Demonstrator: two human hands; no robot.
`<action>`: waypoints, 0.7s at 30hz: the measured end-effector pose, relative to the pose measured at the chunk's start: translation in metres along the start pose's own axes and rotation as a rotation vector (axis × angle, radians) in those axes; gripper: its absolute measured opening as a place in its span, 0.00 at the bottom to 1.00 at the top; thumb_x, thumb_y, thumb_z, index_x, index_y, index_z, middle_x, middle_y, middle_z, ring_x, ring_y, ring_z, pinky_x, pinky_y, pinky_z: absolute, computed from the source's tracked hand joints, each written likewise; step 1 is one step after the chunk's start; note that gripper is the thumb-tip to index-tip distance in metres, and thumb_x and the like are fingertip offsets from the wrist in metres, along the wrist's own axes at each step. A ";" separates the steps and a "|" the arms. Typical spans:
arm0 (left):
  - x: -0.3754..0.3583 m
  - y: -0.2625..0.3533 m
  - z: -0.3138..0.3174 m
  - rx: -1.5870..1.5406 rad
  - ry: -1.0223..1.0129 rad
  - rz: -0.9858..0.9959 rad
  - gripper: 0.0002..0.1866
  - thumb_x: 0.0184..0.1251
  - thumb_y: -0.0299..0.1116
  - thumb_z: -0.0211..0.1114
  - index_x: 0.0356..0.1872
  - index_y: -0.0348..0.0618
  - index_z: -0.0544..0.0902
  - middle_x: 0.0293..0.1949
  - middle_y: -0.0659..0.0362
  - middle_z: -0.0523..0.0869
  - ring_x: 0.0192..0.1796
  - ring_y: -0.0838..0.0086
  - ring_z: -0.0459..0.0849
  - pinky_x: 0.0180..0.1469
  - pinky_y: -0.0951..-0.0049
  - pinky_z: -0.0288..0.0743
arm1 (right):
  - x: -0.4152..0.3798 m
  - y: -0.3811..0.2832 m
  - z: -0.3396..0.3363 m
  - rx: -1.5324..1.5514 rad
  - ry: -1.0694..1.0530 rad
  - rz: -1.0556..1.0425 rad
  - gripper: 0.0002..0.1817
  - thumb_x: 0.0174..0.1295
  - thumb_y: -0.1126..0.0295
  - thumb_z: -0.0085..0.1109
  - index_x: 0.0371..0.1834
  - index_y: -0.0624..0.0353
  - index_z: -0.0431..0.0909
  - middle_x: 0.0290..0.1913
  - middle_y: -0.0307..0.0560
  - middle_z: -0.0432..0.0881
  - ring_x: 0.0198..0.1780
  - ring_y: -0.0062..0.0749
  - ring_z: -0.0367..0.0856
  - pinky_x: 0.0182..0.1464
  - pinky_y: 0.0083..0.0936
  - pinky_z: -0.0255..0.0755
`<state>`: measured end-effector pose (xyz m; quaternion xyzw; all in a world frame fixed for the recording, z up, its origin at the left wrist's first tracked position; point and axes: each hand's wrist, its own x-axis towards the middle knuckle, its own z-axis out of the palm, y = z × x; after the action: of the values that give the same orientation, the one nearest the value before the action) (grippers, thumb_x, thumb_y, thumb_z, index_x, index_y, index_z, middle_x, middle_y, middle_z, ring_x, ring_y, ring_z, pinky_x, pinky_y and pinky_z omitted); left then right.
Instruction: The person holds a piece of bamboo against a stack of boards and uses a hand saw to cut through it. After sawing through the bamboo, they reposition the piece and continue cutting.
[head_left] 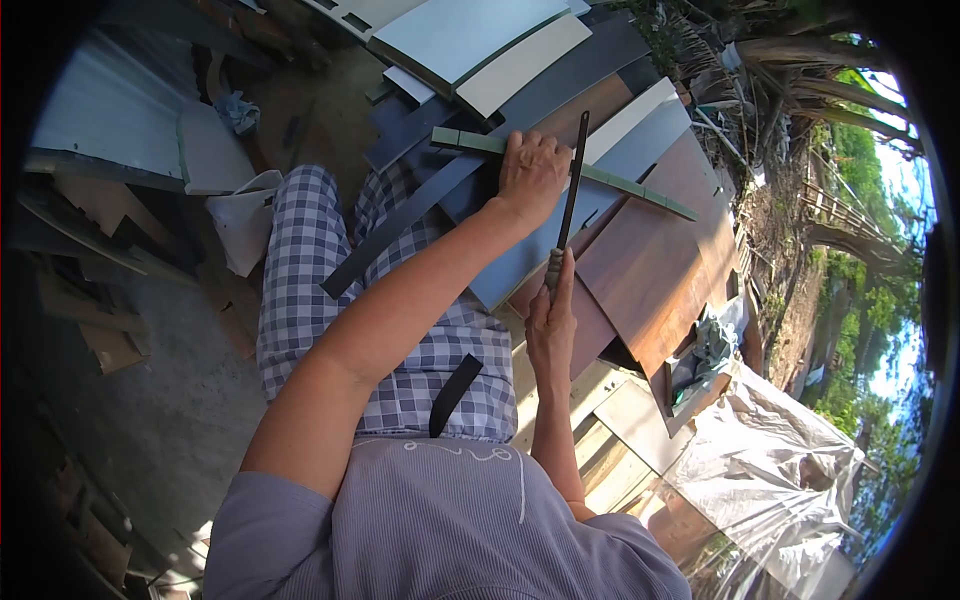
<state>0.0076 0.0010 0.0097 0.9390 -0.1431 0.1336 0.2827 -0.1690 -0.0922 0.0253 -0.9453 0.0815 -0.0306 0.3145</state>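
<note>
your left hand [535, 178] grips a green strip [640, 190], your right hand [550, 325] a long-bladed tool [569, 205]

you have the left hand bent over the strip near its middle, fingers close together and curled down around it; the underside of that hold is hidden. the right hand is wrapped about the tool's greenish handle [553, 268], with one digit laid straight along its side.

the strip lies slantwise in front of you, one end over your left side, the other reaching out over a brown board [665, 275] on the right. thin dark marks cross it at several places. the narrow dark blade [577, 160] points away from you and crosses the strip just beside your left hand; you cannot tell from this angle whether the two touch.

beneath your hands is a spread of overlapping boards, with a blue-grey board [525, 255] close to your right wrist and a pale board [470, 45] at the far end. a dark strip [400, 228] slants across your checked trousers [305, 250], and a short black strip [455, 395] lies in your lap. a white bag [243, 240] sits beside your left leg; a crumpled plastic sheet [760, 460] is well apart on your right.
</note>
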 end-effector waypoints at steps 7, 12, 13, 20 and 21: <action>0.001 0.001 -0.005 -0.004 -0.058 -0.004 0.07 0.64 0.30 0.57 0.38 0.49 0.83 0.39 0.60 0.83 0.49 0.70 0.78 0.53 0.65 0.63 | 0.059 -0.010 0.009 0.055 -0.004 0.062 0.32 0.72 0.70 0.40 0.78 0.36 0.48 0.38 0.56 0.82 0.27 0.38 0.81 0.32 0.36 0.74; 0.000 0.001 -0.007 0.008 -0.049 -0.015 0.07 0.64 0.31 0.57 0.37 0.49 0.83 0.38 0.60 0.83 0.49 0.70 0.78 0.53 0.65 0.63 | 0.064 -0.027 0.000 0.086 -0.016 0.063 0.31 0.72 0.70 0.41 0.77 0.39 0.47 0.53 0.61 0.80 0.44 0.55 0.84 0.45 0.42 0.75; 0.000 0.001 -0.007 0.009 -0.042 -0.011 0.06 0.64 0.31 0.57 0.37 0.49 0.83 0.38 0.60 0.83 0.49 0.70 0.79 0.53 0.65 0.63 | 0.064 -0.027 -0.003 0.204 -0.082 0.173 0.31 0.73 0.69 0.41 0.78 0.38 0.46 0.41 0.50 0.76 0.32 0.35 0.75 0.32 0.30 0.69; -0.001 -0.001 0.000 -0.022 0.046 0.002 0.02 0.60 0.28 0.61 0.32 0.46 0.82 0.35 0.60 0.82 0.45 0.67 0.80 0.49 0.65 0.65 | 0.047 -0.039 -0.033 0.575 -0.116 0.343 0.32 0.75 0.66 0.42 0.79 0.36 0.45 0.26 0.34 0.66 0.18 0.10 0.60 0.18 0.11 0.56; -0.001 -0.001 0.000 -0.020 0.055 0.006 0.02 0.60 0.27 0.61 0.32 0.46 0.81 0.34 0.60 0.82 0.45 0.67 0.80 0.49 0.65 0.65 | 0.042 -0.037 -0.032 0.544 -0.122 0.336 0.32 0.75 0.67 0.42 0.79 0.36 0.44 0.25 0.34 0.66 0.18 0.10 0.59 0.18 0.12 0.55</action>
<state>0.0070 0.0022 0.0085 0.9317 -0.1395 0.1588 0.2954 -0.1260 -0.0896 0.0735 -0.8000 0.2064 0.0579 0.5605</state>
